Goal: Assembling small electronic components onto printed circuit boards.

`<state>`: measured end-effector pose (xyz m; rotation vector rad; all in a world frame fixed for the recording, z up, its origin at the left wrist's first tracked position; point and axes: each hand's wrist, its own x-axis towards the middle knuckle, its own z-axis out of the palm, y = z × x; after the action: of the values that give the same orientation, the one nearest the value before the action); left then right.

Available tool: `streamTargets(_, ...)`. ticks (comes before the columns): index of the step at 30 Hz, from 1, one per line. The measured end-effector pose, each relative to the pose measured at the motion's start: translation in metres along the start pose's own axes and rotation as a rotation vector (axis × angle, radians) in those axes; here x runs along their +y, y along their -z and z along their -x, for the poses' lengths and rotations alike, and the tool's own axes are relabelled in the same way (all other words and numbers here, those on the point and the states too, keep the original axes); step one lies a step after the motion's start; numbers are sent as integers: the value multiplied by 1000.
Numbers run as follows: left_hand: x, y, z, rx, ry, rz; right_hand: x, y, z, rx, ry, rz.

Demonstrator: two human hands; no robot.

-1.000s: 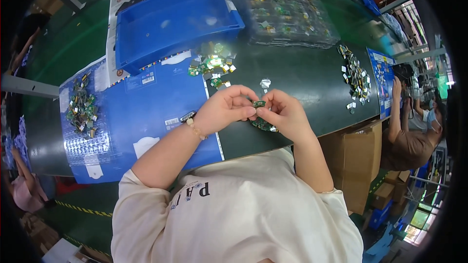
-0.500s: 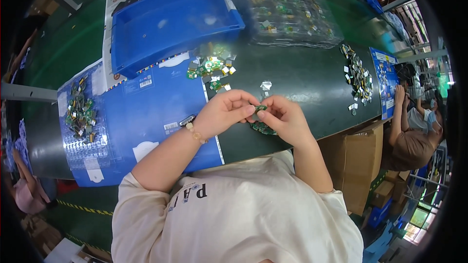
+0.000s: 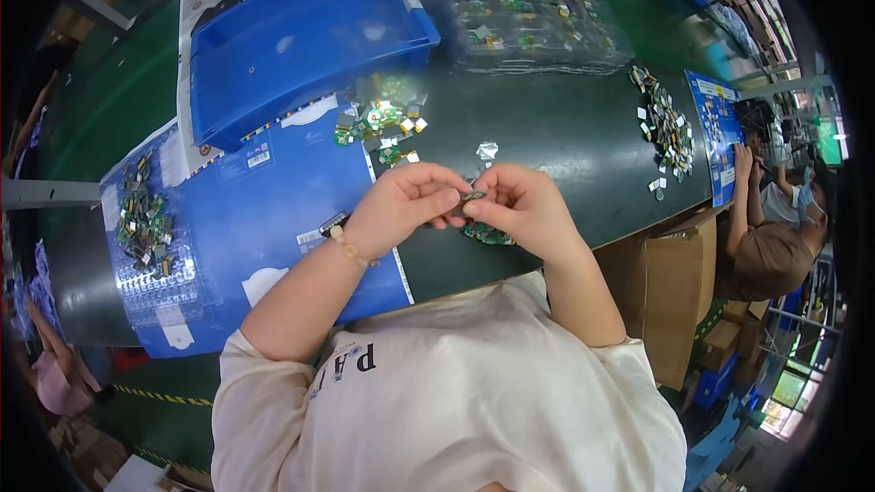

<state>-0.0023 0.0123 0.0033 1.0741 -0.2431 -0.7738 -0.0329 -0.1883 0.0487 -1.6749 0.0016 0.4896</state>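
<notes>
Both hands meet over the dark table near its front edge. Between the fingertips of my left hand (image 3: 406, 204) and my right hand (image 3: 526, 207) is a small circuit board (image 3: 471, 198), pinched from both sides and partly covered by the fingers. Just below it on the table lies a clump of green circuit boards (image 3: 488, 234), partly behind my right hand. A crumpled silvery scrap (image 3: 488, 151) lies beyond the fingers. To the left of it, a loose pile of small boards with white and yellow parts (image 3: 383, 120) spreads by the blue sheet's edge.
A blue plastic bin (image 3: 310, 46) stands at the far left on printed sheets. Stacked clear trays of boards (image 3: 538, 14) are at the back. More boards are heaped at right (image 3: 668, 128) and on a clear tray at left (image 3: 144, 228). A cardboard box (image 3: 670, 301) stands below the table edge.
The board between my fingers has tilted and now shows a thinner, darker edge. My hands stay together, and the whole view has shifted slightly.
</notes>
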Motion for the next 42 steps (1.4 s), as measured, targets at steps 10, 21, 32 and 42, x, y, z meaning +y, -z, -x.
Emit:
streamTargets(10, 2, -1, 2, -38, 77, 47, 6, -4, 0, 1, 39, -231)
streamTargets(21, -4, -1, 3, 29, 85, 145, 2, -11, 1, 41, 25, -268)
streamTargets(32, -7, -1, 2, 91, 89, 162, 15, -5, -4, 62, 78, -190)
streamTargets(42, -7, -1, 3, 149, 120, 93, 16, -6, -10, 136, 181, 0)
